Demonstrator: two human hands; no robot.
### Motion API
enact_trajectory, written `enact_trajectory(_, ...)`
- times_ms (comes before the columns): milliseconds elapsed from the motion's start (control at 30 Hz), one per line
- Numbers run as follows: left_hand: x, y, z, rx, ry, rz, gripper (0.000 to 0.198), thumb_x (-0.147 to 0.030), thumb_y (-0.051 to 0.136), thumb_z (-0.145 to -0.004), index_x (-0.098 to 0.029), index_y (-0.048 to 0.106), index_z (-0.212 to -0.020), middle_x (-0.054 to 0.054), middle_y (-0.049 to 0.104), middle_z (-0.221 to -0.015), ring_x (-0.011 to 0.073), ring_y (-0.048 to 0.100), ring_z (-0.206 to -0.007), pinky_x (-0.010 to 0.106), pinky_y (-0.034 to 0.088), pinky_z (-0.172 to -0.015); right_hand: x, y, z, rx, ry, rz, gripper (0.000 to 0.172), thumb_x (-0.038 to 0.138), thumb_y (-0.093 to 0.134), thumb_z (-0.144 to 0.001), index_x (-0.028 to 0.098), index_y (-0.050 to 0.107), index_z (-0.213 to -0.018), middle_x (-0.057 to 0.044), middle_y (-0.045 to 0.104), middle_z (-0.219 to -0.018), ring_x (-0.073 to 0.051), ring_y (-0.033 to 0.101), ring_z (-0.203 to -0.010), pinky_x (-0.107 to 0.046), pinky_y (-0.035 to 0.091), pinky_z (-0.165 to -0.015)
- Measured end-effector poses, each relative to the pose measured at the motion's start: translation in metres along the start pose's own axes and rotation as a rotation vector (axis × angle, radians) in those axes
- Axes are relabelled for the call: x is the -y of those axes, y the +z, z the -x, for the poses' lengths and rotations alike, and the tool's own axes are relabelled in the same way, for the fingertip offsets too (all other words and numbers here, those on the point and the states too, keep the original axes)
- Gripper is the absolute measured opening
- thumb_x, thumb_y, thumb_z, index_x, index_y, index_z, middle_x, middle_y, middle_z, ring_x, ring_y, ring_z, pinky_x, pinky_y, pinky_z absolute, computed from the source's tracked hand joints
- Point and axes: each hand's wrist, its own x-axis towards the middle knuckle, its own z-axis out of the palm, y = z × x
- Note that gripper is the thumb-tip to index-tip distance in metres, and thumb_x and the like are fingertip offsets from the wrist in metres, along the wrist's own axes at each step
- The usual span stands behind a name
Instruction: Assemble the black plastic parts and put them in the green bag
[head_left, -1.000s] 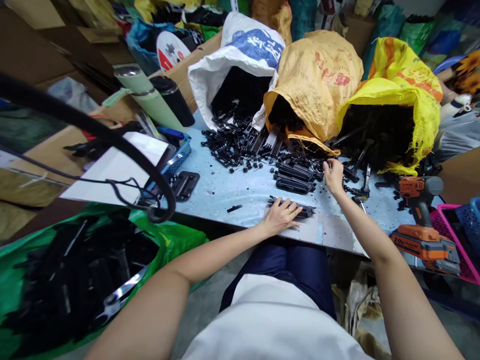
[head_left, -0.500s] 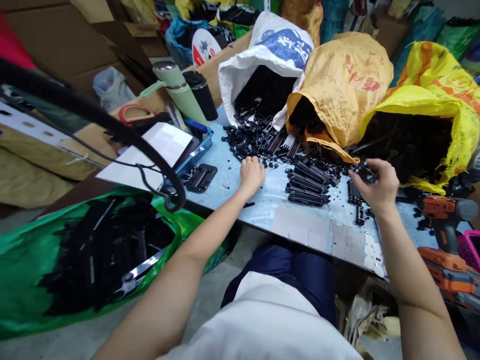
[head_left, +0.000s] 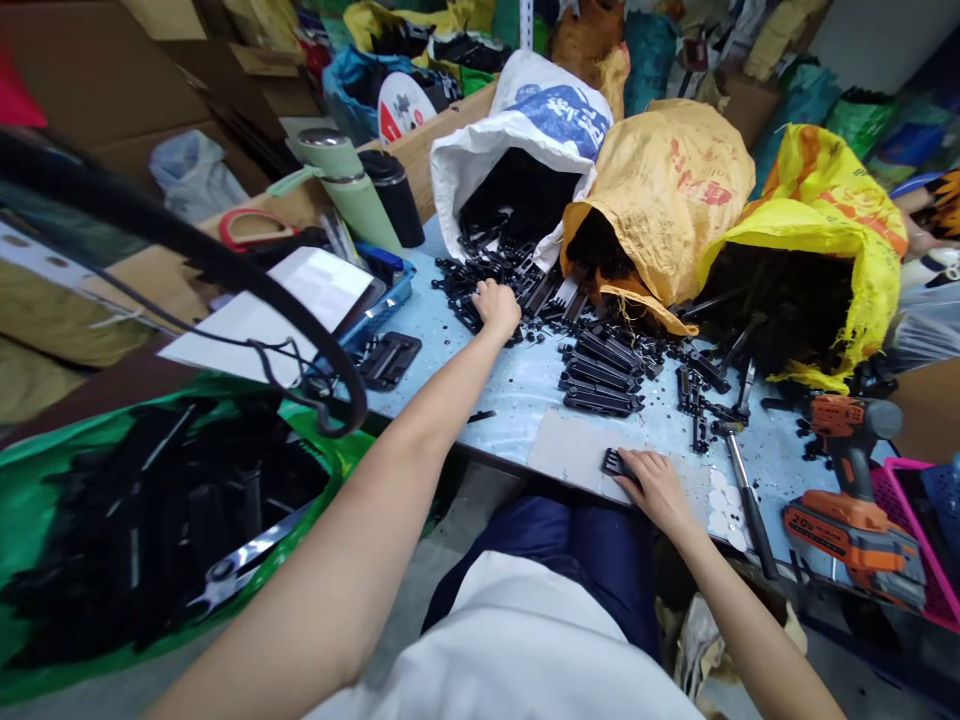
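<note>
My left hand [head_left: 497,308] reaches into the pile of small black plastic parts [head_left: 461,280] in front of the white sack [head_left: 454,170]. Its fingers are curled down, and what they grip is hidden. Near the table's front edge, my right hand [head_left: 660,488] is closed on a small black slotted part [head_left: 616,462], held at a grey pad [head_left: 562,445]. Beyond the pad lies a stack of long black parts [head_left: 600,385]. A hammer [head_left: 742,480] rests to the right of my right hand, beside several white discs [head_left: 718,500].
An orange sack [head_left: 675,180] and a yellow sack [head_left: 817,225], both holding black parts, lie open at the back. A cordless drill [head_left: 840,520] stands on the right. At left are a green bag [head_left: 45,480], a blue tray [head_left: 394,295] and a thick black cable [head_left: 225,255].
My right hand has come down and left from beside the yellow sack to the grey pad, carrying the black part. My left hand has reached slightly further into the pile. The view has shifted.
</note>
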Motion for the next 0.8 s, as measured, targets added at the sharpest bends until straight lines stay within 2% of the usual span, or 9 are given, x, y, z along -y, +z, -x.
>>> enact_trajectory(67, 0.006, -0.001, 0.005, -0.115, 0.062, 0.097, 0.030, -0.015, 0.048, -0.076, -0.003, 0.054, -0.103, 0.021, 0.053, -0.112, 0.0320, 0.041, -0.114, 0.046, 0.034, -0.095, -0.001, -0.002, 0.004, -0.019, 0.041, -0.120, 0.037, 0.041, 0.037, -0.090, 0.018, 0.057, -0.111, -0.010, 0.064, -0.096, -0.022, 0.058, -0.089, -0.037, 0.047, -0.077)
enact_trajectory(133, 0.011, -0.003, 0.020, -0.223, 0.195, 0.261, 0.029, -0.020, 0.048, -0.079, -0.009, 0.051, -0.106, 0.016, 0.055, -0.109, 0.0283, 0.044, -0.113, 0.044, 0.034, -0.097, -0.001, -0.002, 0.003, -0.081, 0.151, -0.296, 0.039, 0.046, 0.039, -0.088, 0.019, 0.057, -0.111, -0.010, 0.063, -0.099, -0.022, 0.059, -0.093, -0.039, 0.047, -0.081)
enact_trajectory(200, 0.011, -0.005, 0.048, -0.224, 0.368, 0.455, 0.027, -0.027, 0.047, -0.083, -0.013, 0.049, -0.106, 0.012, 0.057, -0.105, 0.0234, 0.052, -0.103, 0.038, 0.039, -0.092, 0.002, -0.002, -0.004, -0.155, 0.316, -0.543, 0.042, 0.051, 0.042, -0.085, 0.020, 0.055, -0.112, -0.010, 0.062, -0.103, -0.022, 0.060, -0.092, -0.039, 0.048, -0.081)
enact_trajectory(333, -0.004, -0.007, 0.125, 0.079, 0.642, 0.702, 0.026, -0.037, 0.046, -0.086, -0.017, 0.050, -0.101, 0.005, 0.060, -0.092, 0.0159, 0.059, -0.082, 0.027, 0.048, -0.073, 0.012, -0.002, -0.028, -0.211, 0.627, -1.134, 0.054, 0.060, 0.043, -0.079, 0.021, 0.050, -0.115, -0.006, 0.063, -0.090, -0.017, 0.063, -0.068, -0.035, 0.053, -0.064)
enact_trajectory(433, -0.016, -0.008, 0.174, 0.234, 0.668, 0.701, 0.026, -0.033, 0.042, -0.088, -0.017, 0.054, -0.105, 0.004, 0.062, -0.091, 0.0157, 0.060, -0.081, 0.027, 0.047, -0.074, 0.021, -0.002, -0.045, -0.260, 0.719, -1.405, 0.061, 0.063, 0.049, -0.073, 0.021, 0.048, -0.117, -0.002, 0.062, -0.077, -0.015, 0.061, -0.060, -0.031, 0.053, -0.056)
enact_trajectory(500, -0.020, -0.008, 0.193, 0.308, 0.678, 0.713, 0.030, -0.028, 0.036, -0.091, -0.018, 0.054, -0.113, 0.005, 0.062, -0.092, 0.0155, 0.060, -0.083, 0.027, 0.047, -0.077, 0.027, -0.002, -0.051, -0.287, 0.739, -1.488, 0.065, 0.064, 0.053, -0.070, 0.022, 0.048, -0.118, -0.001, 0.061, -0.075, -0.014, 0.061, -0.059, -0.029, 0.053, -0.052)
enact_trajectory(600, -0.023, -0.005, 0.205, 0.388, 0.704, 0.759, 0.035, -0.025, 0.038, -0.090, -0.018, 0.053, -0.120, 0.004, 0.060, -0.088, 0.0146, 0.059, -0.083, 0.026, 0.047, -0.076, 0.032, -0.003, -0.052, -0.287, 0.740, -1.524, 0.069, 0.065, 0.050, -0.071, 0.021, 0.047, -0.124, -0.001, 0.061, -0.075, -0.013, 0.059, -0.057, -0.026, 0.051, -0.048)
enact_trajectory(700, -0.023, -0.003, 0.209, 0.373, 0.691, 0.767, 0.035, -0.026, 0.044, -0.087, -0.015, 0.056, -0.118, 0.004, 0.059, -0.082, 0.0144, 0.058, -0.080, 0.025, 0.047, -0.075, 0.028, -0.006, -0.048, -0.269, 0.688, -1.443, 0.065, 0.063, 0.049, -0.074, 0.022, 0.050, -0.124, -0.001, 0.061, -0.080, -0.009, 0.055, -0.054, -0.025, 0.051, -0.049)
enact_trajectory(800, -0.020, -0.004, 0.214, 0.345, 0.710, 0.728, 0.034, -0.026, 0.047, -0.086, -0.014, 0.059, -0.115, 0.005, 0.059, -0.081, 0.0146, 0.058, -0.077, 0.025, 0.047, -0.074, 0.015, -0.011, -0.041, -0.212, 0.530, -1.279, 0.056, 0.057, 0.055, -0.073, 0.024, 0.057, -0.118, -0.003, 0.060, -0.091, -0.007, 0.052, -0.055, -0.024, 0.051, -0.050)
